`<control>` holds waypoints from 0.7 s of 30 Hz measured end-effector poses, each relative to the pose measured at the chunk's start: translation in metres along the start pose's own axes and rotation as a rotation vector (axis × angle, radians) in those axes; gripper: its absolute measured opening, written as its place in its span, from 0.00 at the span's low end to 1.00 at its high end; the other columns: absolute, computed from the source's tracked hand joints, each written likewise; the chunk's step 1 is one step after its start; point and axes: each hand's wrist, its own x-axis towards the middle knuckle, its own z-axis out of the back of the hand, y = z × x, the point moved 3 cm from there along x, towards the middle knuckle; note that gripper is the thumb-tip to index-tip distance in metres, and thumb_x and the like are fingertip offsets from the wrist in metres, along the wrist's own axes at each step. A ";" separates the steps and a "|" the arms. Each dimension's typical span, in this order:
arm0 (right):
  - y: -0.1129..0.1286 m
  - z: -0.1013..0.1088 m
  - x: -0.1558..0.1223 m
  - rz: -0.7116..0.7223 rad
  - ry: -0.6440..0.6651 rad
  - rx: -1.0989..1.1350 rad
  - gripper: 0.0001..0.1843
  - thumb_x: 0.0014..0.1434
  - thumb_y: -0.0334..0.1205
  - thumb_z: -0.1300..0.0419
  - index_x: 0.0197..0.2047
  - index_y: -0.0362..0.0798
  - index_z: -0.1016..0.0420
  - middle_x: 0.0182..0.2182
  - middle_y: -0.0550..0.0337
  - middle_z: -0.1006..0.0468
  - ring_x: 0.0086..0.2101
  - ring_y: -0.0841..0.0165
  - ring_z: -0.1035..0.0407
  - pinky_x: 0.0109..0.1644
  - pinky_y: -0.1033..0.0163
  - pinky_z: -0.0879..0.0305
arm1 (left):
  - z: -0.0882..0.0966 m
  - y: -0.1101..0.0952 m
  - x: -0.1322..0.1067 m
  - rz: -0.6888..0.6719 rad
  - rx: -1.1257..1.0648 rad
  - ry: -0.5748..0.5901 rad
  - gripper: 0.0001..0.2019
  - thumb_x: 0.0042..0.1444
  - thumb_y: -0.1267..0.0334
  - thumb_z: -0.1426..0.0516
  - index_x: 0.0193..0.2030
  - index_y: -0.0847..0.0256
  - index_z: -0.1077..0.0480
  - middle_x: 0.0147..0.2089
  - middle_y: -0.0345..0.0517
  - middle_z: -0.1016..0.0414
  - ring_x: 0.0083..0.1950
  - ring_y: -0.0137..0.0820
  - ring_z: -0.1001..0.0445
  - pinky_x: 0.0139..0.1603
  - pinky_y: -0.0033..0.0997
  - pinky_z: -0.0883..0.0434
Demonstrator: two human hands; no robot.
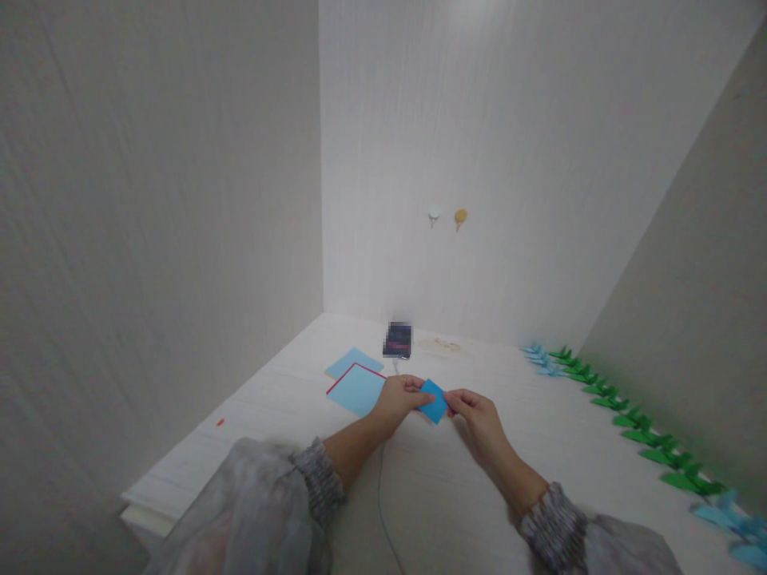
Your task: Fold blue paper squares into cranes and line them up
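Observation:
Both my hands hold one small folded piece of blue paper [434, 401] just above the white table [288, 399]. My left hand [399, 399] pinches its left edge with closed fingers. My right hand [476, 415] pinches its right edge, fingers curled. Just left of my left hand lies a stack of light blue paper sheets [356, 387] with a red edge showing, and a second pale blue sheet [352, 362] behind it.
A phone [397, 340] lies behind the hands, a thin cable [383, 495] running toward me. Folded green paper figures [635, 419] and light blue ones [542, 359] line the right wall. Two small hooks [447, 216] sit on the back wall. A red scrap [220, 422] lies left.

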 end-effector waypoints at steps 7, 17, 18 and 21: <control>0.005 0.001 -0.002 -0.003 0.012 0.050 0.12 0.45 0.43 0.44 0.18 0.44 0.31 0.15 0.63 0.31 0.21 0.71 0.38 0.30 0.66 0.43 | -0.002 -0.004 0.000 0.007 0.012 -0.058 0.17 0.26 0.64 0.36 0.27 0.68 0.31 0.25 0.46 0.26 0.25 0.29 0.30 0.30 0.30 0.34; -0.005 -0.001 0.001 0.012 0.061 0.024 0.12 0.46 0.44 0.43 0.20 0.44 0.31 0.17 0.62 0.32 0.22 0.71 0.39 0.28 0.67 0.44 | 0.001 0.001 0.003 -0.039 0.031 -0.047 0.17 0.28 0.65 0.36 0.28 0.68 0.33 0.25 0.47 0.27 0.24 0.28 0.30 0.30 0.29 0.33; -0.006 -0.001 0.001 0.021 0.055 0.012 0.12 0.45 0.44 0.43 0.20 0.44 0.31 0.17 0.63 0.32 0.21 0.71 0.39 0.28 0.67 0.44 | 0.001 0.002 0.003 -0.040 0.041 -0.036 0.18 0.27 0.65 0.36 0.28 0.68 0.34 0.26 0.47 0.27 0.25 0.28 0.30 0.30 0.29 0.33; -0.005 0.001 0.002 0.045 0.030 -0.010 0.12 0.46 0.44 0.44 0.19 0.44 0.31 0.16 0.63 0.33 0.21 0.72 0.40 0.27 0.67 0.44 | -0.001 0.003 0.003 -0.046 0.059 -0.003 0.21 0.23 0.68 0.35 0.29 0.68 0.35 0.27 0.46 0.27 0.26 0.29 0.30 0.30 0.30 0.33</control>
